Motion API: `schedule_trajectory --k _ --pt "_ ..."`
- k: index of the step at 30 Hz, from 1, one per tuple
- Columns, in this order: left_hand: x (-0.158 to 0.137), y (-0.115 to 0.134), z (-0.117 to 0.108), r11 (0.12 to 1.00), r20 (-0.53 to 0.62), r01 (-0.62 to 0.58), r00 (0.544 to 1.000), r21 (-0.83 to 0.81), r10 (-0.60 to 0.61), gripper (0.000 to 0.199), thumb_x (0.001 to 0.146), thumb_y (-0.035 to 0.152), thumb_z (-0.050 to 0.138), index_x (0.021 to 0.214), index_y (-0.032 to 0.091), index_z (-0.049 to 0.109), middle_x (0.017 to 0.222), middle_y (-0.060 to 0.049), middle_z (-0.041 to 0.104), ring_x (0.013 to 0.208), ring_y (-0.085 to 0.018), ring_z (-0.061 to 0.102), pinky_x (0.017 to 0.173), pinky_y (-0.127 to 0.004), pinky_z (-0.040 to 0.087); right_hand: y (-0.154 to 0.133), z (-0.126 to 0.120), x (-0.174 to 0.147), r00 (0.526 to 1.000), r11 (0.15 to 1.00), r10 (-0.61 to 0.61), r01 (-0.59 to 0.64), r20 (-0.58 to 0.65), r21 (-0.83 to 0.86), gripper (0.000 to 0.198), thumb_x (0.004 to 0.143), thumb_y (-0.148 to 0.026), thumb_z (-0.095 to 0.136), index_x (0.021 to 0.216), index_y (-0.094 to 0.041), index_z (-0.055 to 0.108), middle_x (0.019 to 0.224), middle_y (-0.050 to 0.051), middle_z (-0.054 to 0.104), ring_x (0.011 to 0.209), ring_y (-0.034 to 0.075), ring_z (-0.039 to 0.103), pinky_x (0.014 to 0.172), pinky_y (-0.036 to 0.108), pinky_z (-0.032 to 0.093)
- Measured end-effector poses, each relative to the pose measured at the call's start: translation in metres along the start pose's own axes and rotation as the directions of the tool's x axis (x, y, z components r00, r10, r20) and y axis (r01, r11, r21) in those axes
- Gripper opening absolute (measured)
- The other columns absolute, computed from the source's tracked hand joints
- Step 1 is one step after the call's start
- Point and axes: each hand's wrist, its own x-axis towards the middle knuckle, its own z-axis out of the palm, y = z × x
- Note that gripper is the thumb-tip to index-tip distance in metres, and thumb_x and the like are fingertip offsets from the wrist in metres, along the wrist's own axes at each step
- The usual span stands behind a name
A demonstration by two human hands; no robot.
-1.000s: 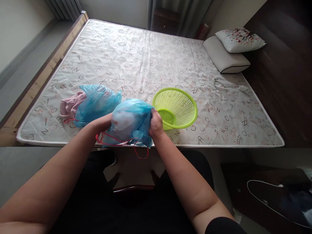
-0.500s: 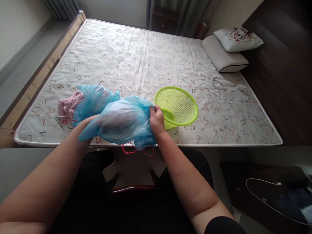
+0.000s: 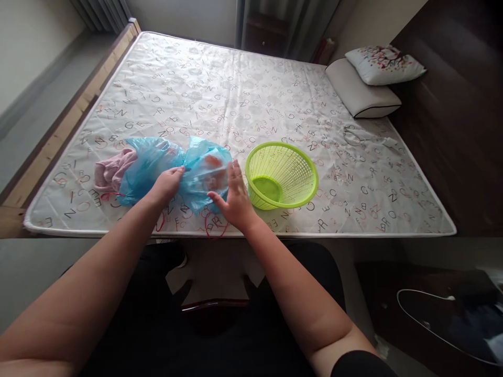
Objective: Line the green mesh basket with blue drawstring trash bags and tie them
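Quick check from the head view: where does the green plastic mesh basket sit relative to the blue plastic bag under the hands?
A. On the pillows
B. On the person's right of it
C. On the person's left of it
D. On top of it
B: the green plastic mesh basket lies on the patterned mattress, just right of the blue plastic bag that the left hand and right hand touch.

Both hands on blue bag [image 3: 206, 175], green basket [image 3: 282, 175] beside

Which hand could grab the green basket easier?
Probably the right hand. It rests open against the near blue bag, right beside the green basket. The left hand sits on the bag's far side, farther away.
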Motion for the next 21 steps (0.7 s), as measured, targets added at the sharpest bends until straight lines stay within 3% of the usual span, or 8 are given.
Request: schedule_trajectory --k 3,5,8,11,14,17,19,21 --pt "-0.005 0.002 0.004 0.952 -0.030 -0.246 0.966 0.179 0.255 0.028 0.095 0.039 0.072 0.076 0.018 0.073 0.104 -0.011 0.076 0.132 -0.035 0.062 0.123 -0.042 0.043 0.007 0.006 -0.002 0.980 0.996 0.059 -0.046 0.188 -0.073 0.102 0.094 -0.038 0.084 0.178 -0.028 0.026 0.188 0.016 0.008 0.174 0.041 0.014 0.138 0.063 0.026" --pt "-0.010 0.005 0.009 0.940 0.021 -0.295 0.955 0.173 0.296 0.035 0.094 0.048 0.070 0.075 0.019 0.072 0.102 -0.012 0.076 0.126 -0.036 0.066 0.120 -0.045 0.046 0.016 0.011 -0.002 0.953 0.982 0.171 -0.146 0.249 -0.117 0.105 0.091 -0.029 0.087 0.178 -0.028 0.028 0.188 0.019 0.006 0.170 0.046 0.026 0.134 0.066 0.033" --pt "-0.020 0.012 0.017 0.977 0.115 -0.100 0.986 -0.188 0.123 0.042 0.093 0.060 0.070 0.090 0.018 0.071 0.093 -0.010 0.075 0.100 -0.032 0.074 0.097 -0.047 0.060 0.027 0.016 -0.003 0.928 0.961 0.269 -0.241 0.256 -0.138 0.107 0.090 -0.023 0.085 0.178 -0.027 0.025 0.186 0.024 0.012 0.161 0.048 0.042 0.128 0.067 0.041" --pt "-0.028 0.021 0.022 0.860 0.226 0.024 0.968 -0.510 0.106 0.045 0.093 0.060 0.072 0.106 0.017 0.071 0.106 -0.014 0.079 0.098 -0.030 0.076 0.092 -0.046 0.062 0.033 0.017 -0.002 0.944 0.958 0.285 -0.273 0.166 -0.094 0.102 0.087 -0.023 0.086 0.174 -0.027 0.035 0.178 0.023 0.034 0.150 0.044 0.055 0.124 0.065 0.046" --pt "-0.032 0.026 0.022 0.820 0.263 0.045 0.956 -0.570 0.130 0.046 0.096 0.061 0.070 0.112 0.019 0.071 0.117 -0.015 0.079 0.101 -0.029 0.078 0.092 -0.046 0.063 0.037 0.014 0.002 0.955 0.957 0.288 -0.285 0.075 -0.050 0.062 0.091 -0.020 0.075 0.151 -0.027 0.064 0.153 0.017 0.061 0.130 0.037 0.066 0.118 0.058 0.050" --pt "-0.030 0.023 0.018 0.894 0.125 -0.081 0.981 -0.441 0.151 0.050 0.094 0.065 0.072 0.118 0.021 0.071 0.115 -0.013 0.078 0.102 -0.029 0.077 0.090 -0.043 0.063 0.041 0.010 0.009 0.965 0.965 0.261 -0.260 -0.019 0.013 0.025 0.100 -0.019 0.054 0.113 -0.022 0.075 0.120 0.013 0.071 0.115 0.031 0.066 0.115 0.053 0.050" --pt "-0.027 0.018 0.014 0.949 -0.023 -0.243 0.970 -0.200 0.243 0.052 0.093 0.065 0.073 0.121 0.020 0.073 0.118 -0.013 0.077 0.113 -0.030 0.074 0.098 -0.042 0.061 0.041 0.010 0.013 0.953 0.950 0.282 -0.262 -0.106 0.172 0.020 0.103 -0.027 0.051 0.098 -0.023 0.070 0.104 0.009 0.070 0.108 0.026 0.065 0.109 0.047 0.053" --pt "-0.024 0.012 0.012 0.944 -0.076 -0.328 0.941 0.038 0.330 0.058 0.095 0.062 0.071 0.133 0.018 0.072 0.132 -0.017 0.073 0.126 -0.032 0.069 0.109 -0.044 0.056 0.039 0.011 0.018 0.923 0.860 0.366 -0.288 -0.116 0.421 0.020 0.104 -0.037 0.052 0.097 -0.025 0.066 0.094 0.004 0.068 0.097 0.022 0.065 0.096 0.040 0.058"
